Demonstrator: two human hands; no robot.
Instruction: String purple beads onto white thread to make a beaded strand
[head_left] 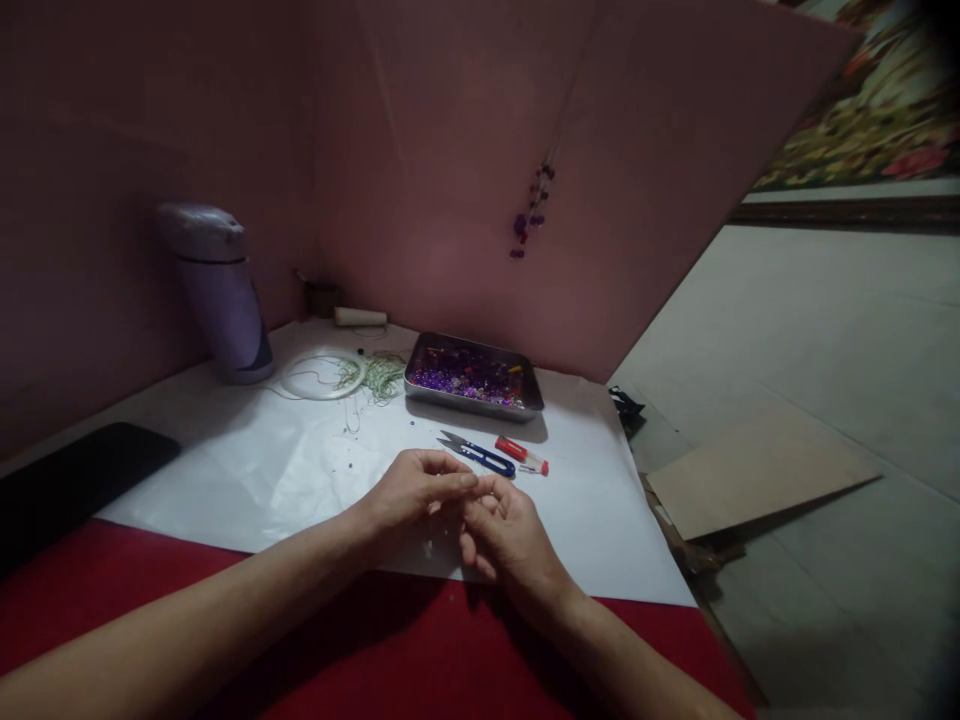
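Note:
My left hand and my right hand meet fingertip to fingertip above the front of the white sheet. Both are closed in a pinch; what they hold is too small to make out. Some tiny pale bits show faintly just below the fingers. Beyond my hands lie blue thread snips and a red lighter beside a small clear and red piece. Behind these is a metal tray with many purple beads and a few red and yellow pieces.
A purple bottle stands at the left, near a clear ring and tangled green thread. A dark flat object lies far left. Strung beads hang against the pink wall. Cardboard lies at the right.

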